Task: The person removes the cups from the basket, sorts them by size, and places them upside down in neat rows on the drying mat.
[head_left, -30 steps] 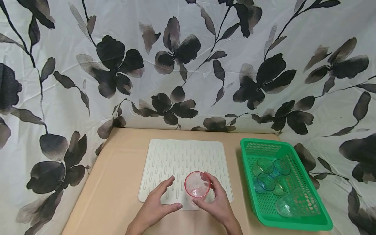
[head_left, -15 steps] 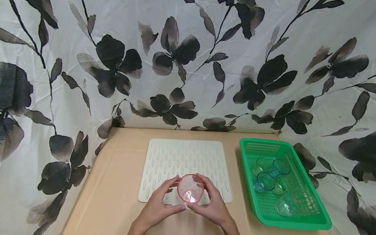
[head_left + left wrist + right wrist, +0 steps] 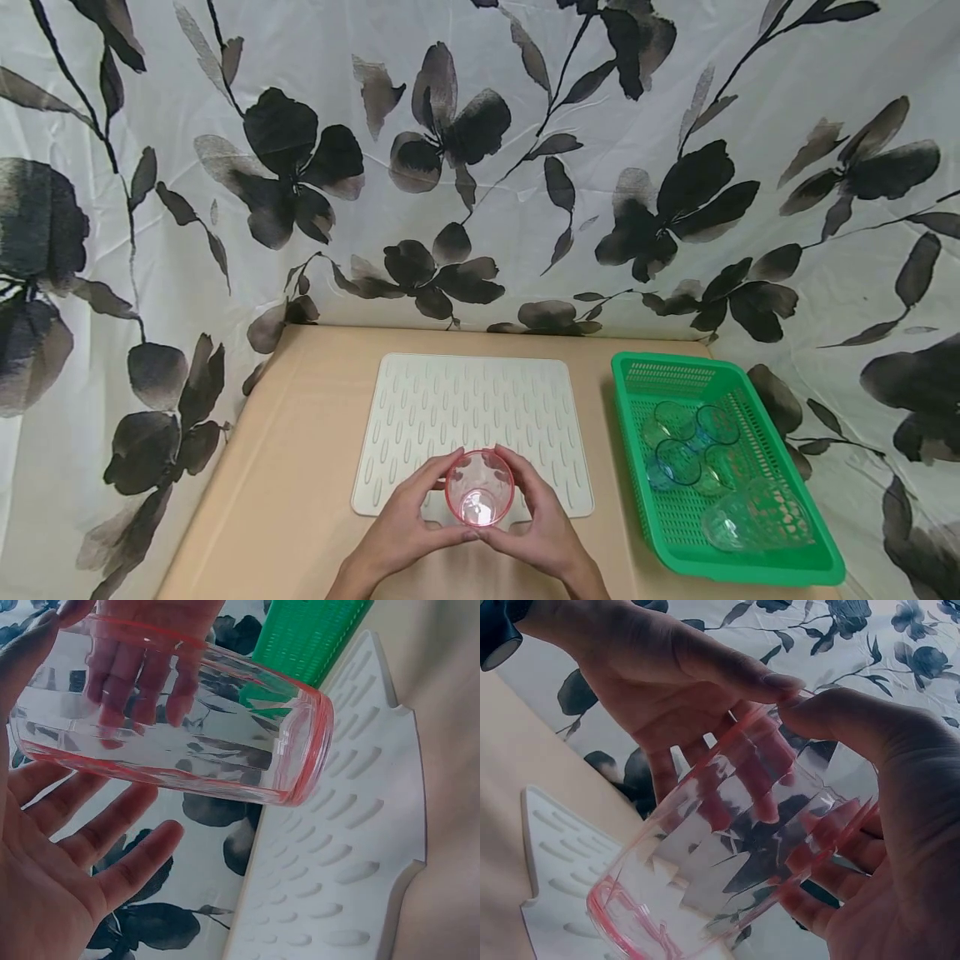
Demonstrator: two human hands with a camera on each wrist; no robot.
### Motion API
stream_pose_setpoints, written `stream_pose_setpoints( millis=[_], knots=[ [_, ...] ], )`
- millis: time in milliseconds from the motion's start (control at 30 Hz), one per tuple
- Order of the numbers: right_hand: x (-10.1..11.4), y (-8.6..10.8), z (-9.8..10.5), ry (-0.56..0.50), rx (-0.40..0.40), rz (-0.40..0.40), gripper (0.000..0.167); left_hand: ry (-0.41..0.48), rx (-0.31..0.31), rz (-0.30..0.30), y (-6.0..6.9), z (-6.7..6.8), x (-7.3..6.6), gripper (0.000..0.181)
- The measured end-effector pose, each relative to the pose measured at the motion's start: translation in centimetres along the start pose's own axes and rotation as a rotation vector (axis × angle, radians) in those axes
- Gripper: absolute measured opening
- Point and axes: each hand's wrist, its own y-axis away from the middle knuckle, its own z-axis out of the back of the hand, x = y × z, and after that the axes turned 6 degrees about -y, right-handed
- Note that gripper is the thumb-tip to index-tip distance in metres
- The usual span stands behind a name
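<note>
Both hands grip a clear glass with a pink-red rim (image 3: 480,490), above the near edge of a pale ribbed mat (image 3: 472,400). The left hand (image 3: 401,529) is on its left side and the right hand (image 3: 542,525) on its right, thumbs meeting at the near side. In the left wrist view the glass (image 3: 187,712) is off the mat (image 3: 337,825), its reddish base toward it. The right wrist view shows fingers of both hands around the glass (image 3: 735,825).
A green basket (image 3: 750,567) stands right of the mat, holding several clear and blue-tinted glasses (image 3: 678,463), one lying on its side (image 3: 727,525). Behind the tan table (image 3: 285,467) hangs a floral cloth (image 3: 525,208).
The glass has moved slightly left and nearer the person. The left hand, earlier apart from it, has closed in around it, and the right hand has shifted left with the glass.
</note>
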Motion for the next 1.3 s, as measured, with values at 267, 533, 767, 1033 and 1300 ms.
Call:
stream_pose_setpoints(
  millis=[267, 533, 767, 1033, 1300],
  knots=[
    [-0.2, 0.1, 0.3, -0.096, 0.085, 0.087, 0.087, 0.037, 0.007, -0.059, -0.1, -0.4, -0.2, 0.091],
    [-0.2, 0.5, 0.6, -0.108, 0.16, 0.111, 0.089, 0.033, -0.045, -0.118, -0.2, -0.8, -0.5, 0.09],
    [-0.4, 0.9, 0.6, -0.095, 0.181, 0.126, 0.094, 0.046, -0.087, -0.179, -0.3, -1.0, -0.7, 0.091],
    [-2.2, 1.3, -0.2, -0.076, 0.165, 0.013, 0.088, 0.053, -0.134, -0.226, -0.6, -0.7, -1.3, 0.086],
    [-4.8, 2.6, -1.0, -0.065, 0.172, -0.171, 0.094, 0.073, -0.161, -0.256, -0.5, -0.8, -1.5, 0.087]
  ],
)
